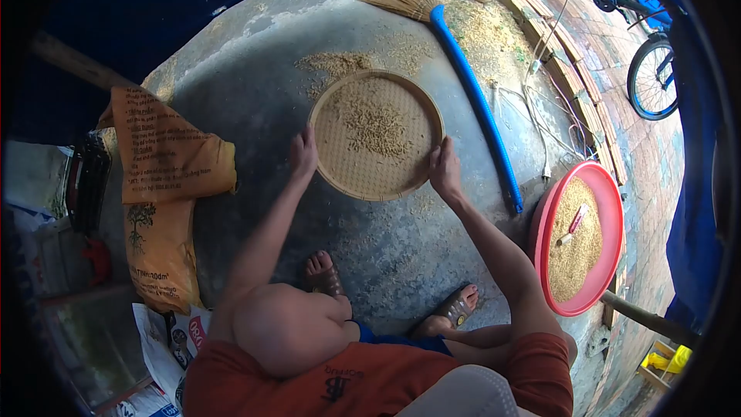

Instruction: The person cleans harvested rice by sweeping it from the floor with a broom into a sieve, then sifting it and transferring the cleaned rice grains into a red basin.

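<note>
A round woven winnowing basket [347, 174] is held out in front of me, above the concrete floor. Loose grain [377, 130] lies scattered over its middle. My left hand [303, 153] grips the rim on the left side, and my right hand [444, 168] grips the rim on the right with the thumb on top. The fingers of both hands are partly hidden beneath the rim. Spilled husks or grain [336, 63] lie on the floor just beyond the basket.
On the right stands a red plastic basin [543, 262] of grain with a small red-and-white item on top. A broom [478, 100] with a blue handle lies beyond my right hand. An orange sack [166, 177] stands left. Cables [540, 116], bricks and a bicycle [653, 76] are far right.
</note>
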Demonstrator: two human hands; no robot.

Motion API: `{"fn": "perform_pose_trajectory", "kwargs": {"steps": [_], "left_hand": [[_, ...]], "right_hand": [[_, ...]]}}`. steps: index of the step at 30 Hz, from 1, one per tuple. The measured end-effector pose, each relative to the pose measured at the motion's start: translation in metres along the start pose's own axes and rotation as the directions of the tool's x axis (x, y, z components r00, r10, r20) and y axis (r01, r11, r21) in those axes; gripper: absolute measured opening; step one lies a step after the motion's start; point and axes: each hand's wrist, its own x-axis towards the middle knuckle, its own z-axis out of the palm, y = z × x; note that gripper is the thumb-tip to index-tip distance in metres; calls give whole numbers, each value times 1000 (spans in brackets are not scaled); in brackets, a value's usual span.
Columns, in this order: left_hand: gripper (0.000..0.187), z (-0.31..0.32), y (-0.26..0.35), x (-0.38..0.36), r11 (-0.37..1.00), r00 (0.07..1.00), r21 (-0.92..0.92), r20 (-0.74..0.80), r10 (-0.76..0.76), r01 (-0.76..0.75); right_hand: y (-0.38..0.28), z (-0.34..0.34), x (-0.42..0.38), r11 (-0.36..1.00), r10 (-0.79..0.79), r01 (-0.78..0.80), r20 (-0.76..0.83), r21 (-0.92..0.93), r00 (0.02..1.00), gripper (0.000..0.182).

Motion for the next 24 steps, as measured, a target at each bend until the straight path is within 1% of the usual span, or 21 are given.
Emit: {"fn": "perform_pose_trajectory", "kwargs": {"steps": [1,2,3,5,6,7,8,9,11,12,14,15,16,17,18,19,20,21,22,23,24], "left_hand": [[45,8,-13,-11,991,997,-129,-56,-56,49],[48,27,-28,-20,912,945,-360,-317,79,-197],[48,27,-27,-21,911,947,-364,-312,76,-193],[49,25,-27,-30,943,984,-334,-169,-58,-2],[51,20,-17,-23,976,988,-217,-140,-61,30],[51,16,-5,-11,976,988,-217,-141,-57,25],[53,12,8,3,982,996,-190,-82,-29,13],[54,6,23,13,987,1000,-163,-21,-4,1],[56,-11,78,25,998,998,-38,22,53,-53],[56,-8,84,42,997,998,-35,28,64,-63],[54,-2,89,74,973,972,61,94,215,-221],[54,-1,93,75,972,970,55,99,222,-228],[54,-2,98,75,996,969,-55,234,82,-71],[53,-1,101,73,985,924,-135,380,-48,107],[53,2,99,73,985,921,-134,386,-48,108],[53,6,98,74,987,959,-40,230,162,-157],[52,8,99,78,912,916,95,92,391,-399],[52,8,110,75,908,912,98,96,400,-408],[53,5,126,68,868,868,-51,30,496,-494],[53,3,136,62,799,818,-193,-46,573,-570],[53,6,127,64,802,820,-189,-34,571,-567]], "right_hand": [[-1,-1,-4,999,-38,38,-4,-8,999,25],[-1,-3,-6,997,-79,79,-10,-21,997,24],[0,-4,-6,997,-74,74,-11,-27,997,24],[3,-10,-6,979,-206,204,-77,-28,976,29],[3,-13,-5,978,-210,208,-75,-34,975,29],[2,-15,-3,989,-145,144,-64,-23,987,29],[1,-15,-3,997,-75,75,-53,-9,996,29],[-1,-15,-3,997,-72,72,-57,-4,996,29],[-8,-16,3,995,19,-10,-93,99,995,31],[-10,-17,6,994,23,-12,-104,105,994,31],[-16,-20,13,976,-63,118,-280,183,958,33],[-22,-27,16,977,-62,117,-288,178,956,33],[-29,-35,17,966,-23,88,-261,242,965,33],[-32,-41,18,951,18,54,-228,305,973,34],[-32,-45,19,950,6,54,-190,306,982,35],[-32,-48,19,950,9,53,-196,307,981,35],[-33,-50,18,945,-46,134,-286,297,957,36],[-37,-53,17,936,-96,211,-372,281,923,37],[-36,-53,18,925,-91,228,-408,302,908,38],[-35,-52,18,925,-80,221,-412,309,908,38],[-34,-51,18,939,-122,239,-412,247,903,37]]}}
